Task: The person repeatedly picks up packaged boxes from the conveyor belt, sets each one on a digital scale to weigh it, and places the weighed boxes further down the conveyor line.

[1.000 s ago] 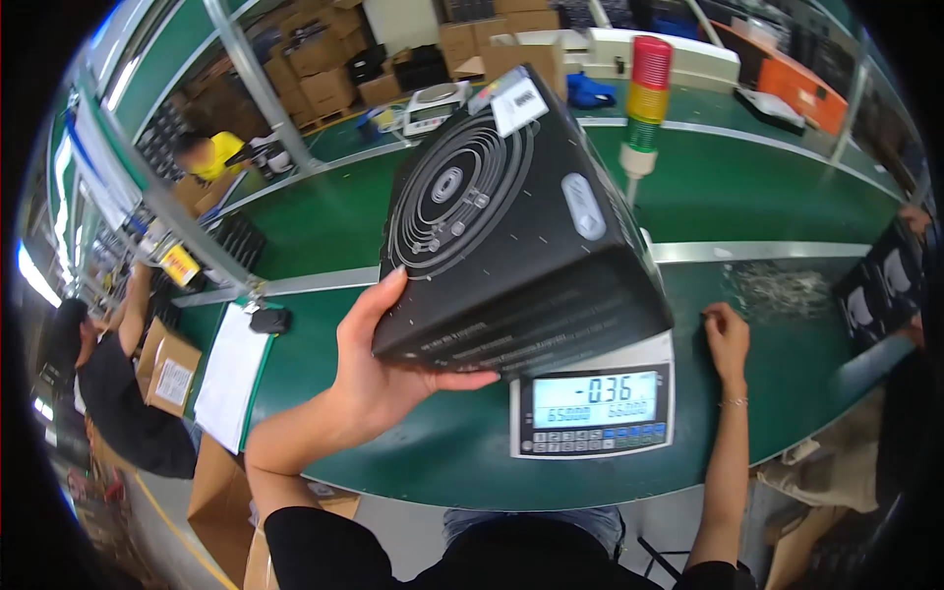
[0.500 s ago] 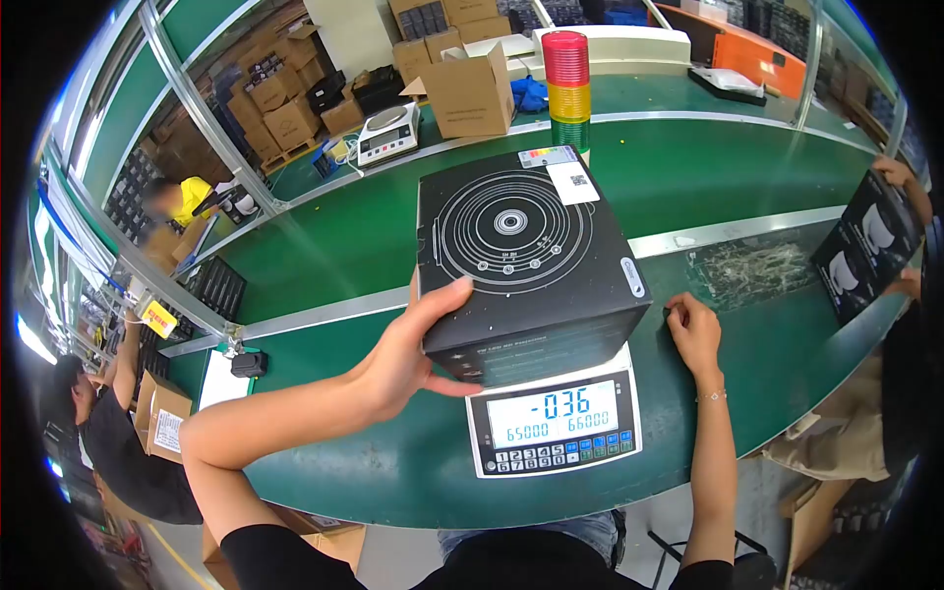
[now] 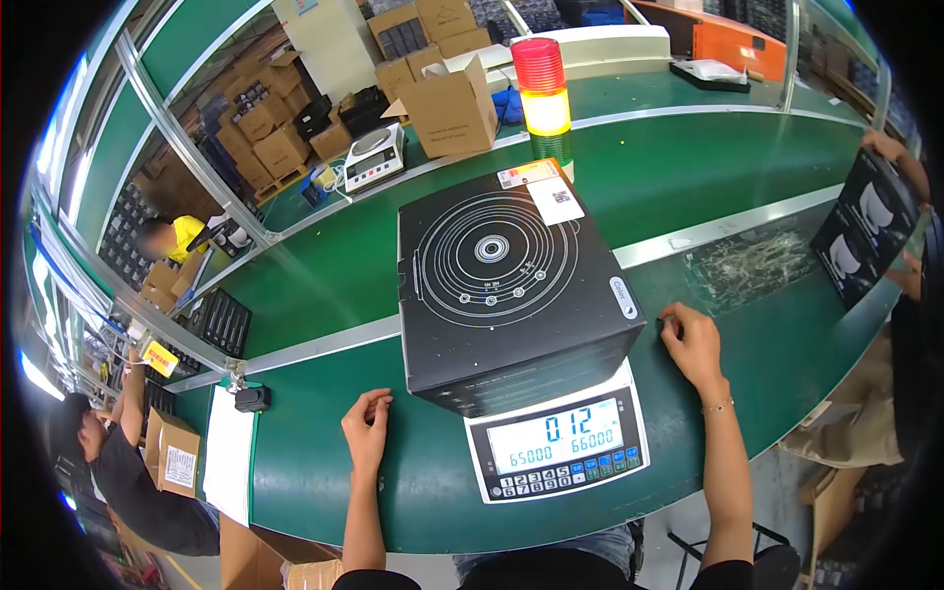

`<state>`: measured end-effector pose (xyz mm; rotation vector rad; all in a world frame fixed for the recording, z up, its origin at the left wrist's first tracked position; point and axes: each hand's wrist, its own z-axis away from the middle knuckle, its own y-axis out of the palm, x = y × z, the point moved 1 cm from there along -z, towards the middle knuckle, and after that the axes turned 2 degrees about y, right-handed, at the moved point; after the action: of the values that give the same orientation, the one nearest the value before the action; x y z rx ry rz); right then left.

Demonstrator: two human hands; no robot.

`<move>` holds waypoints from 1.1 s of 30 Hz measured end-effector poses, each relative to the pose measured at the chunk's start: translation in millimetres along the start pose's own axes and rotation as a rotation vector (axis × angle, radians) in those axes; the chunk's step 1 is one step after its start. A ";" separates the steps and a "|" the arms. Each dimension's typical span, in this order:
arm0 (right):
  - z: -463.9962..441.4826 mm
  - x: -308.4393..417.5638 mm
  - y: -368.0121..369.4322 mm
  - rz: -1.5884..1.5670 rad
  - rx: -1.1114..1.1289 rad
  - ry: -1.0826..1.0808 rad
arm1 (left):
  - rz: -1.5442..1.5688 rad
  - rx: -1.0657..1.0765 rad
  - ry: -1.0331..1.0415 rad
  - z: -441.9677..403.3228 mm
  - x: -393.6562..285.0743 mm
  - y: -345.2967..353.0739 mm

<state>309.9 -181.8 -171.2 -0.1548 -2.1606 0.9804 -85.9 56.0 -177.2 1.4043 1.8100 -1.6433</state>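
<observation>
A black box [image 3: 511, 334] printed with white rings sits on a digital weighing scale [image 3: 559, 442]. The display reads 0.12 above 65000 and 66000. My left hand [image 3: 367, 423] rests on the green bench, left of the box and apart from it, fingers loosely curled with nothing visible in them. To the right of the box lies my right hand [image 3: 694, 346], its fingers curled in on the bench near the box's corner. No object shows in it. A white label [image 3: 556, 202] with a square code is on the box's far edge. Behind stands a signal tower [image 3: 544, 98], its yellow section lit.
At the right, another person's hands [image 3: 890, 147] hold a black printed box [image 3: 865, 231]. A clipboard with paper [image 3: 228, 457] lies on the left. Across the green conveyor are a second scale [image 3: 375, 157] and an open carton [image 3: 447, 113]. Other people are at the left.
My left hand has let go of the box and moved down to the bench. The reading went from -0.36 to 0.12, and the tower's yellow light came on.
</observation>
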 end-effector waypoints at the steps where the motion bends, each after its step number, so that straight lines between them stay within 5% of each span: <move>1: 0.0 0.2 0.1 -0.003 0.004 0.002 | -0.011 0.020 -0.021 0.1 -4.6 0.0; 13: -0.2 3.0 -2.2 -0.027 0.041 0.014 | -0.054 0.079 -0.036 2.7 -11.0 -1.7; 19: 3.0 24.0 0.1 -0.604 0.202 0.079 | 0.525 0.167 0.086 -7.2 -31.8 27.2; 22: 10.5 52.3 -9.1 -0.828 0.229 -0.114 | 0.712 0.235 0.211 -17.7 -42.8 55.8; 24: 20.2 47.1 -1.6 -0.911 0.292 -0.163 | 0.990 0.370 0.122 -5.4 -110.9 73.4; 26: 30.7 44.2 2.0 -0.898 0.277 -0.225 | 0.664 0.028 0.432 -33.8 -97.6 167.0; 28: 30.5 41.1 8.6 -1.023 -0.004 0.091 | 0.209 -0.217 0.657 -2.0 -165.2 177.2; 29: 32.9 37.7 14.2 -1.070 -0.142 0.255 | 0.408 0.144 0.559 17.6 -212.4 145.8; 30: 39.2 8.6 17.1 -1.075 -0.288 0.134 | 0.285 0.260 0.557 22.9 -230.7 151.9; 32: 34.6 -18.9 4.7 -1.300 -0.432 0.267 | 0.313 0.284 0.561 29.7 -257.7 202.8; 33: 24.5 -9.4 -16.3 -1.285 -0.530 0.242 | 0.262 0.477 0.504 28.2 -281.1 200.0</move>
<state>303.0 -211.5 -176.0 0.7425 -1.6986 -0.3279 196.1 -121.3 -83.4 2.3286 1.4029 -1.7568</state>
